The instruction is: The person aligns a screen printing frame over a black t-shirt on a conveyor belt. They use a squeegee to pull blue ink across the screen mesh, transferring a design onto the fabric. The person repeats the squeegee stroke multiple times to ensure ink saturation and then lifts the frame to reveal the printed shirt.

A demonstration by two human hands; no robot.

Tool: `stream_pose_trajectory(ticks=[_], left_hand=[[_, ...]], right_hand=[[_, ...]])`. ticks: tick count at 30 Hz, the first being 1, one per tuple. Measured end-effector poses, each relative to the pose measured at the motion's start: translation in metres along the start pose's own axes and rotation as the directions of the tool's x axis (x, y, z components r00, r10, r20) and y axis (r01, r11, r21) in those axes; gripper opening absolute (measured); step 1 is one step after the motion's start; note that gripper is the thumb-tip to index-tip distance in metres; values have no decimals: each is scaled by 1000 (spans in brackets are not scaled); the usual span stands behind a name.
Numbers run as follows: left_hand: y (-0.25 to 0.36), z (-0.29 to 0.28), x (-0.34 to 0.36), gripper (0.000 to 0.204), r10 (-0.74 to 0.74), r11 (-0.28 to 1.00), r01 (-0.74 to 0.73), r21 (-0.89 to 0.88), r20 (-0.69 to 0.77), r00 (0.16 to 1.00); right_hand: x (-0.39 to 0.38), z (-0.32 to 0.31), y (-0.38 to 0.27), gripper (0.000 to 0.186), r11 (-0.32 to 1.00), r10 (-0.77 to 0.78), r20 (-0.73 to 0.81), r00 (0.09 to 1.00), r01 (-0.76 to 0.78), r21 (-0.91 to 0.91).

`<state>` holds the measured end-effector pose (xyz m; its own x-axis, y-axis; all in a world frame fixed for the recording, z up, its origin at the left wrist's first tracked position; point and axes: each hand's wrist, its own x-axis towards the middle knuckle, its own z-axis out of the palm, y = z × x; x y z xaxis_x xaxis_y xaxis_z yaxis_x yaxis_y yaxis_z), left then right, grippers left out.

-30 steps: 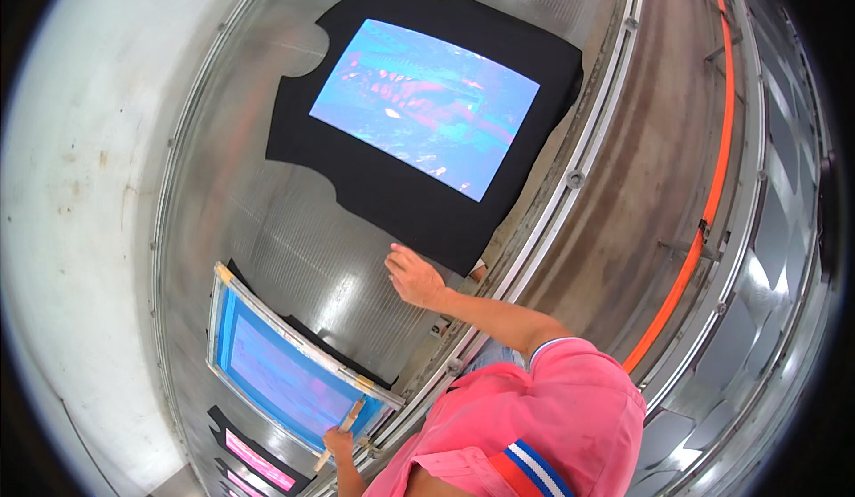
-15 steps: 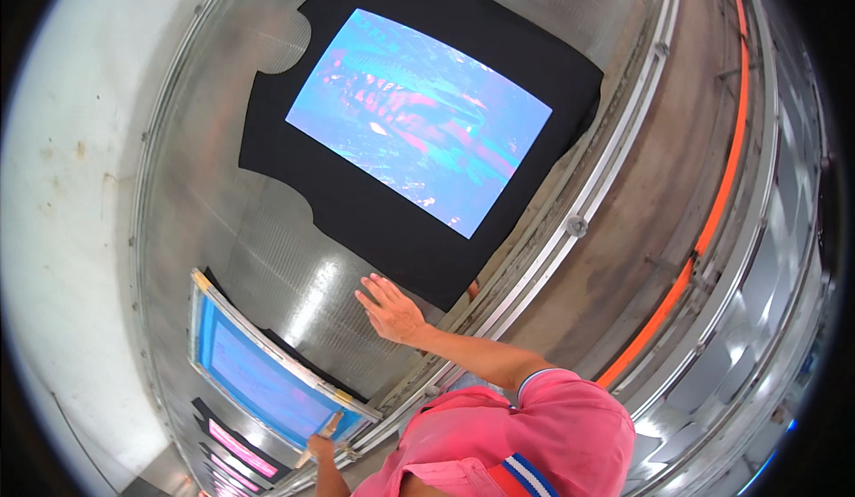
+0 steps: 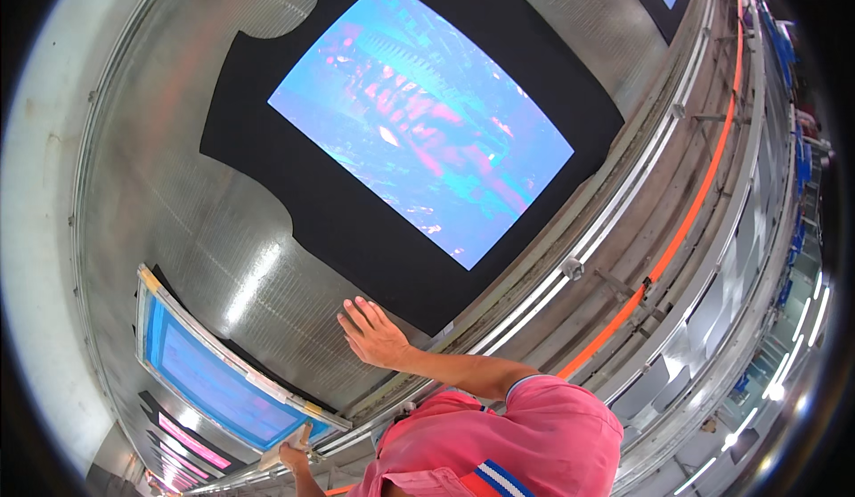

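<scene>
Fingers [image 3: 361,312] splayed flat by black T-shirt [image 3: 356,221] hem, gripping nothing; could smear blue print [image 3: 419,118] if dragged.

Head fisheye looks steeply down over a metal table [image 3: 223,256].

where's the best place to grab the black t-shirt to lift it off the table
Probably the bottom hem of the black t-shirt, taken from the person's side of the metal table. It lies flat, hem edge nearest the right hand, with plain black cloth there. That keeps fingers off the blue print.
</scene>
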<state>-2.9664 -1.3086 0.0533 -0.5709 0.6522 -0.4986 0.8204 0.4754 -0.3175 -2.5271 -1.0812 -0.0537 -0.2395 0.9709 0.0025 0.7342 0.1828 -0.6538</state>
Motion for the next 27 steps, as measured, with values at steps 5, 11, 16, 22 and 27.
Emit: stream_pose_trajectory(ticks=[5,11,16,22,27], left_hand=[[-8,-1,9,18,44,999,-44,2,-3,999],[6,-11,6,16,29,1000,-30,-7,-36,999],[5,-15,5,16,70,997,-71,-18,-42,997],[-1,-7,8,17,-10,1000,10,-27,-14,1000],[-16,7,10,17,14,1000,-14,-4,-25,1000]], right_hand=[[2,2,1,52,1000,23,4,1000,-23,4],[3,3,0,53,1000,16,-2,1000,-16,-7],[3,1,0,52,1000,22,-1,1000,-22,-3],[4,3,1,50,999,24,-18,1000,-24,-25],[4,2,-1,52,1000,23,-8,1000,-23,-17]])
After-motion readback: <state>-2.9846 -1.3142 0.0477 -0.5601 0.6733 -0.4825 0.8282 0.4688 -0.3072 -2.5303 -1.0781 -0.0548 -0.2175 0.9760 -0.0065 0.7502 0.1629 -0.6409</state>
